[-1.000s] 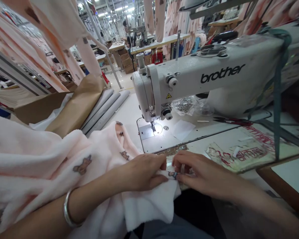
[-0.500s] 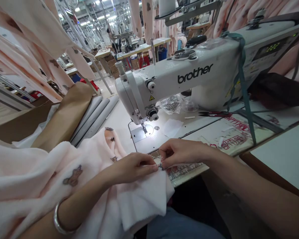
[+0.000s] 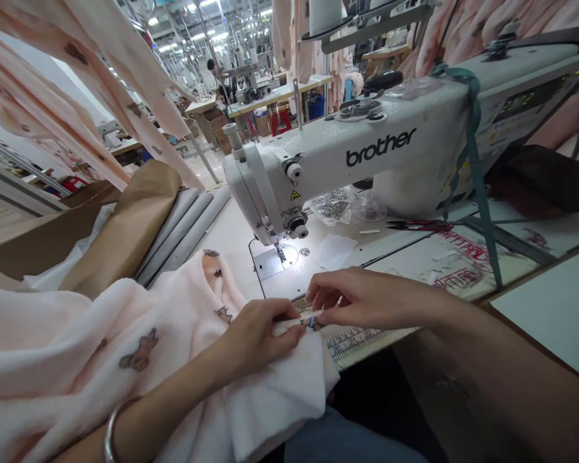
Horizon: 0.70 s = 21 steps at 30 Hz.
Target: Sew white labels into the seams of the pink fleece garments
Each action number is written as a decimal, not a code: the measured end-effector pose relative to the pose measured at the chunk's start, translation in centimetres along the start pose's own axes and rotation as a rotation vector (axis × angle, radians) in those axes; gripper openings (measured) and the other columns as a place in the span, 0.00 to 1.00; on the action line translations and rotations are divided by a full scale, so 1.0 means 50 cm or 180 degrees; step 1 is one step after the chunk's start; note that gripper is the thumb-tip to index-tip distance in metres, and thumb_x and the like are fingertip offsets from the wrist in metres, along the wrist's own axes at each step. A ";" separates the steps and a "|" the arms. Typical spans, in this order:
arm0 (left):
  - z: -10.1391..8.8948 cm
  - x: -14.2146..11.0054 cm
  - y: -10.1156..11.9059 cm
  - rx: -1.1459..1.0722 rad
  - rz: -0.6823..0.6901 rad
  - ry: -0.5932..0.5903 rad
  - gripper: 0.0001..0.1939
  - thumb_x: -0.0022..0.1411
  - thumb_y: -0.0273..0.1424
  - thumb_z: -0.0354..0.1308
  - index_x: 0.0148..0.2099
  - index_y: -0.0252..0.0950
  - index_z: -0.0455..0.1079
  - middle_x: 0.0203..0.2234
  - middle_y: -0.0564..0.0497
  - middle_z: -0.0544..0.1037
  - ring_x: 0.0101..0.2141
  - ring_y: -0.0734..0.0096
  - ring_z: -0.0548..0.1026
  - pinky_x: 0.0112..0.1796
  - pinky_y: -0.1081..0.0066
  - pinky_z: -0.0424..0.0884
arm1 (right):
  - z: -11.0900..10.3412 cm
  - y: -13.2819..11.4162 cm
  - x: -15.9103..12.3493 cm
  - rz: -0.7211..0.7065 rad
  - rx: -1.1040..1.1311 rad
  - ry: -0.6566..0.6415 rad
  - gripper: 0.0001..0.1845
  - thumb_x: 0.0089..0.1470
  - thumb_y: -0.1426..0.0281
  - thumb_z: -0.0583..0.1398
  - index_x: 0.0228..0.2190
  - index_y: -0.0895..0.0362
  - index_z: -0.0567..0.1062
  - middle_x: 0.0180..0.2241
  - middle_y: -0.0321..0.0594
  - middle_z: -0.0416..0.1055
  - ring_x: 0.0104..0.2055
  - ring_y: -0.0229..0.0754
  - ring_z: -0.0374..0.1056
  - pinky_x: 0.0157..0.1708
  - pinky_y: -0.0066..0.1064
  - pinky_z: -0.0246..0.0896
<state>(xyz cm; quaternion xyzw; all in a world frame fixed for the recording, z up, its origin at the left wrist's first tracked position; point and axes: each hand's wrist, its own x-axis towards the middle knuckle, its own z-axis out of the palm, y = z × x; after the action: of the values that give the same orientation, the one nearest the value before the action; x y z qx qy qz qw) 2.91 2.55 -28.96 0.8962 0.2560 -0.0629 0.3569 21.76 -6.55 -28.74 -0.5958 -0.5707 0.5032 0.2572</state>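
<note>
A pale pink fleece garment (image 3: 183,360) with printed bears spreads from the left over the table edge and my lap. My left hand (image 3: 265,331) pinches its folded edge between thumb and fingers. At the same edge, my right hand (image 3: 345,299) grips the fabric, its thumb and fingertips close to the left ones. A small bit of blue and brown print shows between the two hands. Just beyond them stands a white sewing machine (image 3: 318,157), its lit needle and presser foot (image 3: 280,253) apart from the cloth.
A printed ruler strip (image 3: 357,341) runs along the table's front edge. Red-handled snips (image 3: 422,226), a bag of small metal parts (image 3: 332,204) and a white paper scrap (image 3: 336,251) lie by the machine. Brown paper and grey rolls (image 3: 183,225) stand left; pink garments (image 3: 110,83) hang above.
My right hand has shifted slightly right and its fingers have loosened a little. The left thumb has drawn back, and more of the printed fold shows between the hands.
</note>
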 end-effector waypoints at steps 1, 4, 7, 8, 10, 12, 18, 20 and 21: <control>0.003 -0.002 0.000 0.0038 0.0099 0.0101 0.06 0.56 0.31 0.53 0.32 0.34 0.69 0.22 0.56 0.69 0.24 0.78 0.63 0.27 0.76 0.56 | -0.002 -0.006 -0.004 -0.0043 -0.0253 0.0011 0.13 0.46 0.68 0.61 0.37 0.56 0.72 0.37 0.39 0.71 0.38 0.40 0.67 0.33 0.27 0.60; 0.012 -0.007 -0.001 0.0097 0.0358 0.0380 0.05 0.55 0.29 0.54 0.34 0.35 0.69 0.25 0.55 0.73 0.26 0.76 0.67 0.30 0.76 0.59 | 0.002 -0.010 -0.003 -0.0063 -0.0621 -0.0213 0.12 0.46 0.64 0.62 0.34 0.56 0.74 0.30 0.37 0.71 0.32 0.39 0.67 0.28 0.25 0.56; 0.013 -0.010 -0.002 0.0064 0.0387 0.0489 0.05 0.56 0.29 0.54 0.35 0.34 0.70 0.28 0.53 0.74 0.30 0.74 0.70 0.31 0.76 0.61 | 0.011 0.004 0.008 0.0144 -0.0074 -0.0419 0.08 0.47 0.66 0.61 0.26 0.58 0.71 0.21 0.33 0.66 0.24 0.35 0.64 0.23 0.25 0.54; 0.010 -0.009 -0.002 0.0022 0.0347 0.0464 0.05 0.56 0.29 0.54 0.35 0.35 0.70 0.28 0.53 0.75 0.30 0.74 0.70 0.32 0.76 0.61 | 0.014 0.010 0.012 0.0188 0.0200 -0.0461 0.08 0.47 0.67 0.60 0.24 0.59 0.70 0.20 0.32 0.66 0.22 0.34 0.63 0.23 0.25 0.53; 0.001 -0.007 -0.002 -0.0133 0.0222 0.0309 0.07 0.57 0.31 0.55 0.36 0.35 0.71 0.29 0.53 0.75 0.31 0.74 0.70 0.32 0.76 0.61 | 0.017 0.022 0.018 0.0179 0.0600 -0.0462 0.07 0.48 0.68 0.60 0.23 0.59 0.69 0.19 0.32 0.66 0.21 0.33 0.62 0.22 0.24 0.52; -0.010 -0.005 -0.001 -0.0297 0.0042 0.0060 0.09 0.58 0.34 0.54 0.38 0.36 0.72 0.30 0.53 0.76 0.31 0.74 0.70 0.32 0.76 0.61 | 0.018 0.030 0.022 0.0129 0.0779 -0.0452 0.07 0.48 0.69 0.60 0.23 0.60 0.70 0.19 0.32 0.66 0.20 0.32 0.62 0.21 0.24 0.50; -0.014 -0.005 -0.008 -0.0400 -0.0362 -0.0079 0.13 0.58 0.39 0.53 0.37 0.36 0.72 0.25 0.55 0.72 0.27 0.75 0.66 0.27 0.76 0.57 | 0.020 0.042 0.029 0.0160 0.1155 -0.0561 0.07 0.47 0.69 0.60 0.25 0.61 0.68 0.22 0.36 0.70 0.17 0.30 0.60 0.19 0.23 0.49; -0.010 0.003 -0.015 -0.0485 -0.0410 0.0039 0.12 0.58 0.39 0.52 0.34 0.36 0.71 0.24 0.55 0.71 0.27 0.76 0.65 0.27 0.77 0.57 | 0.021 0.045 0.037 0.0222 0.1199 -0.0448 0.08 0.47 0.68 0.60 0.26 0.59 0.67 0.21 0.36 0.70 0.17 0.30 0.60 0.18 0.23 0.50; -0.009 0.009 -0.020 -0.0536 -0.0458 0.0091 0.13 0.58 0.39 0.52 0.33 0.36 0.71 0.24 0.55 0.71 0.27 0.76 0.65 0.26 0.77 0.57 | 0.019 0.046 0.045 0.0253 0.1169 -0.0368 0.09 0.47 0.67 0.60 0.26 0.59 0.66 0.21 0.35 0.70 0.17 0.30 0.60 0.18 0.23 0.51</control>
<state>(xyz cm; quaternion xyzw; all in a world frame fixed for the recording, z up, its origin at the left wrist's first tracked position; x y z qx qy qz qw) 2.76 3.67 -29.37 0.8431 0.3291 -0.0538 0.4218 21.52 -5.20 -31.81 -0.5310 -0.4591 0.6420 0.3083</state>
